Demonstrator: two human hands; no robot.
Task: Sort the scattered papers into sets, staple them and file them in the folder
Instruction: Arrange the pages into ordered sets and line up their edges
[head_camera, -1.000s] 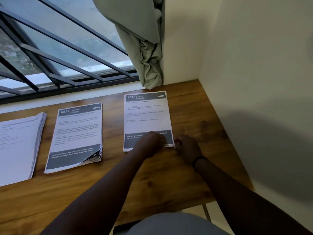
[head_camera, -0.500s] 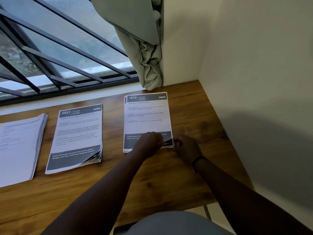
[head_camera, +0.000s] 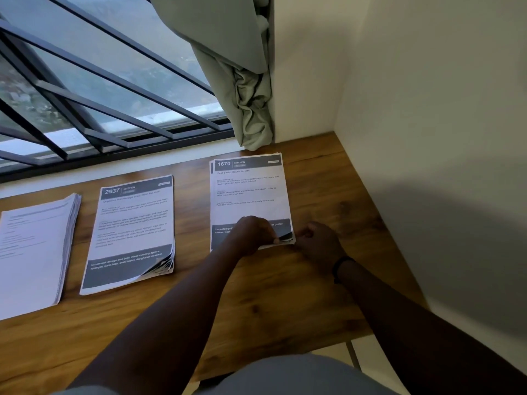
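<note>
Over at 1 o'clock on the desk (head_camera: 285,309), 1670 stack (head_camera: 248,192) lying flat, left hand (head_camera: 252,235) pinching its lifted near corner, right hand (head_camera: 319,243) curled beside it, grip unclear, 2937 stack (head_camera: 134,229) sitting at 10 o'clock.

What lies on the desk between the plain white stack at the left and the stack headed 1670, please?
In the head view, the stack headed 2937 lies between the plain white stack and the 1670 stack, with bare wood either side.
</note>
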